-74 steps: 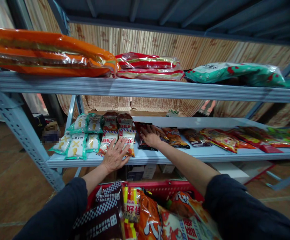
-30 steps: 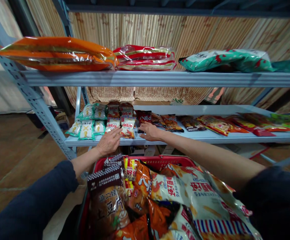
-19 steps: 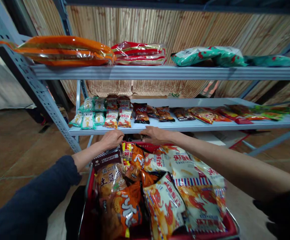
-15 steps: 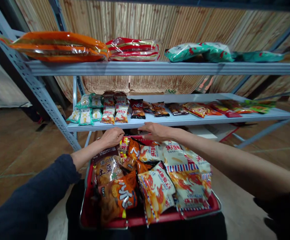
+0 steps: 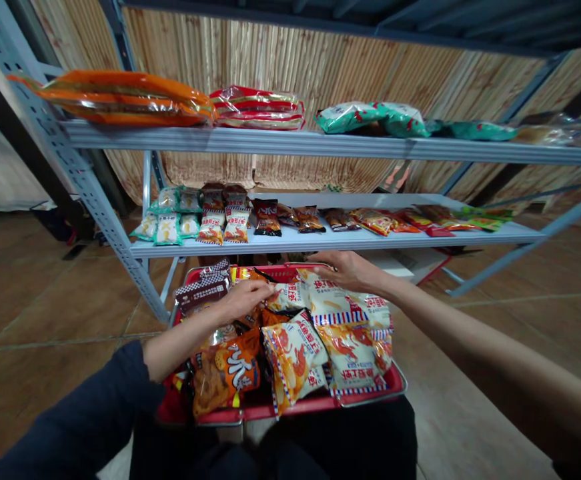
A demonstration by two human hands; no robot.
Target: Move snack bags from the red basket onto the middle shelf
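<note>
A red shopping basket full of snack bags rests at my lap. My left hand is over its left-middle part, fingers bent and pressed together beside a white shrimp-chip bag; what they hold, if anything, is hidden. My right hand is at the basket's back rim, fingers stretched to the left over another white snack bag. Nearer me lie an orange snack bag and a white-and-orange shrimp-chip bag. A brown-topped bag stands at the back left.
On the lower shelf sit small green-white packs, shrimp-chip packs, dark packs and colourful packets. Large orange, red and green bags lie on the upper shelf. A perforated metal post stands left.
My left hand has moved right and down, from the basket's back rim to over the bags. My right hand has shifted slightly right relative to the basket. The view has tilted and shifted.
</note>
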